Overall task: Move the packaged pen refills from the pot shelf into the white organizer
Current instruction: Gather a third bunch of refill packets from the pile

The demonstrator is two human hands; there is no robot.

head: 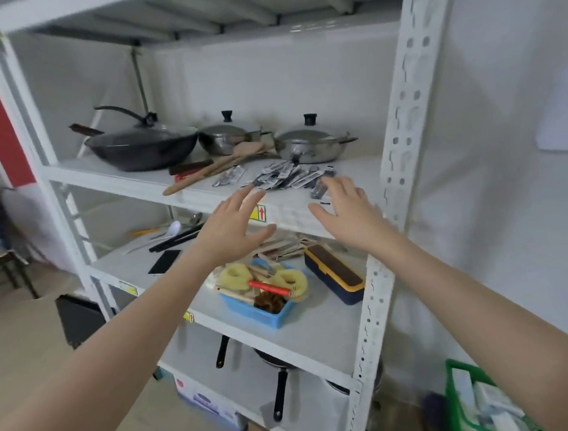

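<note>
Bare and empty, two hands are seen raised before the white metal pot shelf (309, 209). The left hand (232, 226) is spread wide, its fingers straight, just short of the shelf's front edge; nothing is held in it. The right hand (347, 209) is likewise spread flat with relaxed fingers, its fingertips just beside the nearest packets; whether they are touched cannot be told.

The packaged pen refills (289, 176) are found scattered in a loose heap on the pot shelf, just beyond both hands; they overlap too much to be counted. A smaller cluster (229, 177) is set a little to the left of the heap.

Behind the refills, three lidded vessels are lined up: one dark wok (143, 152) and two steel pots, a middle pot (227, 136) and a right pot (310, 144). Wooden spatulas (216, 166) are laid between the wok and the refills.

On the shelf below the pot shelf, one blue basket (267, 314) of brushes, one dark lidded box (336, 276) and one black phone (164, 262) can be made out. No organizer can be identified with certainty.
</note>
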